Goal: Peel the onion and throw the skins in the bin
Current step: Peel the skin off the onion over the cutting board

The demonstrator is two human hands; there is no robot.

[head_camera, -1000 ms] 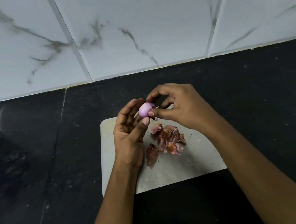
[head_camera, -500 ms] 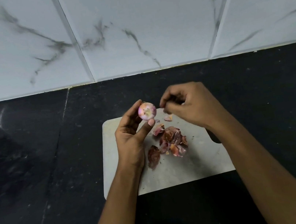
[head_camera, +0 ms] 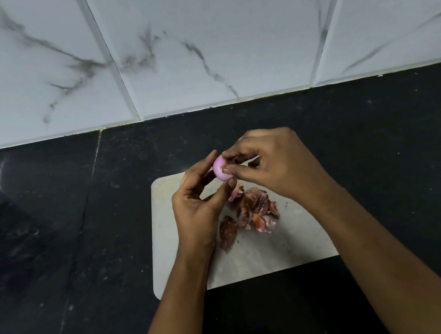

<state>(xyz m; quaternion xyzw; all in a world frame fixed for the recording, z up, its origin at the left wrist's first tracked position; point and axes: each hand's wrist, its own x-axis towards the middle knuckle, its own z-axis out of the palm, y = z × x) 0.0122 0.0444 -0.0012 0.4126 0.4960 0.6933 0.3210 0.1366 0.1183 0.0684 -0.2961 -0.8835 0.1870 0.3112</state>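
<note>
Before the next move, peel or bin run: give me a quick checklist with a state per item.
1. Onion secured: the left hand grips it above the board. Ok.
2. Peeling contact: the right hand pinches the onion with thumb and forefinger. Ok.
3. Onion fully peeled: the visible side is bare pink, the rest is hidden by fingers. Cannot tell.
4. Skins collected: they lie on the cutting board, one piece a little apart from the pile. Ok.
5. Bin located: no bin in view. Cannot tell.
6. A free hand for the skins: both are on the onion. Not ok.
</note>
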